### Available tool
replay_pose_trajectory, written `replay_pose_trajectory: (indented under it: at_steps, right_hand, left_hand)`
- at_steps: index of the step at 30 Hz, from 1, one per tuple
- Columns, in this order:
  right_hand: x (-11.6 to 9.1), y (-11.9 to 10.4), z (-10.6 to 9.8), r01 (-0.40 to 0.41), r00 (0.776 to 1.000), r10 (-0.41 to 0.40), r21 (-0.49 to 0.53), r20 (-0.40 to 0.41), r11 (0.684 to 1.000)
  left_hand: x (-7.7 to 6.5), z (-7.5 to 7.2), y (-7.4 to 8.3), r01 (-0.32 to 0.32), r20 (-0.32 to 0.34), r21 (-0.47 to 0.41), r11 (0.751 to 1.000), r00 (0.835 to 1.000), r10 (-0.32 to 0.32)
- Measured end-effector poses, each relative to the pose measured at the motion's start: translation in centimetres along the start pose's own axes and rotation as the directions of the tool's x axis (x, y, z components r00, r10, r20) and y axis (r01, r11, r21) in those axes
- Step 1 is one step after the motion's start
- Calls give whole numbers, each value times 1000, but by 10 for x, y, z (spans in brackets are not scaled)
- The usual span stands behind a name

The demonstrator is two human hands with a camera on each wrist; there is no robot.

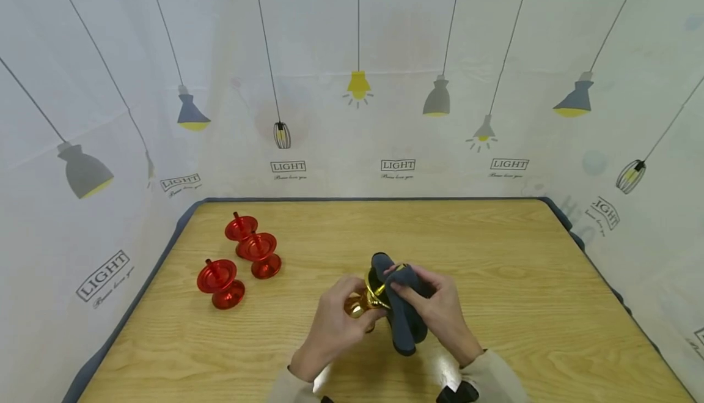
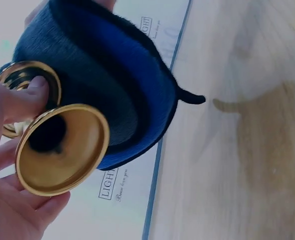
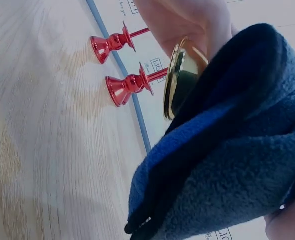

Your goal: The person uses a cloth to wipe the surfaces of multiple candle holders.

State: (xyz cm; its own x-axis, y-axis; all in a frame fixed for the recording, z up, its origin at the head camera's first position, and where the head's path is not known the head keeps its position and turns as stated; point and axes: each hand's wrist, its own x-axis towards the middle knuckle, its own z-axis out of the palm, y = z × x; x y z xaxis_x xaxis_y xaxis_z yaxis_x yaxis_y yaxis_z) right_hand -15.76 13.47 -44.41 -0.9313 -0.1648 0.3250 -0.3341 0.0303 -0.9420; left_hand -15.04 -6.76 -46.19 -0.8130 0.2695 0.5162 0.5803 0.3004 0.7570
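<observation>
In the head view, my left hand (image 1: pixel 337 316) grips a shiny gold candle holder (image 1: pixel 356 307) by its narrow middle, tilted over the table. Its hollow flared base (image 2: pixel 80 157) faces the left wrist camera. A folded blue-grey cloth (image 1: pixel 406 323) is pinched in my right hand (image 1: pixel 444 312) and lies against the dish side of the holder. Part of the dish and most of its spike are hidden behind the cloth. From the right wrist, the gold dish rim (image 3: pixel 171 80) shows beside the cloth's dark-edged folds (image 3: pixel 232 165).
Three red candle holders, one in front (image 1: pixel 221 284) and two behind (image 1: pixel 266 256), stand upright at the left of the wooden table (image 1: pixel 495 250). A white curtain (image 1: pixel 341 18) printed with lamps surrounds the table's back and sides.
</observation>
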Motion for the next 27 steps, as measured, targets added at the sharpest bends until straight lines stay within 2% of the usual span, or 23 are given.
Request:
replay_pose_trajectory:
  at_steps: [6,10,14,17,21,24,26,27]
  right_hand:
    - [0,1,-4,-7,999,4,42,53,999]
    - [1,3,-7,-21,996,17,43,92,999]
    - [1,5,-11,-42,991,35,50,131,998]
    - [1,5,-12,-55,986,43,66,159,996]
    - [1,5,-12,-41,986,27,80,166,996]
    - [1,5,-9,-2,990,-9,79,139,997]
    - [1,5,-7,21,994,-29,68,110,997]
    - [1,4,-6,26,995,-31,61,93,998]
  left_hand:
    - [2,-9,3,29,119,-17,999,993,-27]
    - [3,-13,3,75,207,-18,997,976,-70]
    - [2,-16,1,127,304,-56,990,947,-104]
    - [2,-18,0,178,376,-104,978,918,-127]
    - [2,-18,-2,238,432,-146,960,889,-155]
    - [2,-16,-2,244,422,-182,953,894,-148]
    - [2,-13,-2,232,391,-199,952,910,-140]
    - [2,-11,-2,212,363,-191,958,923,-131]
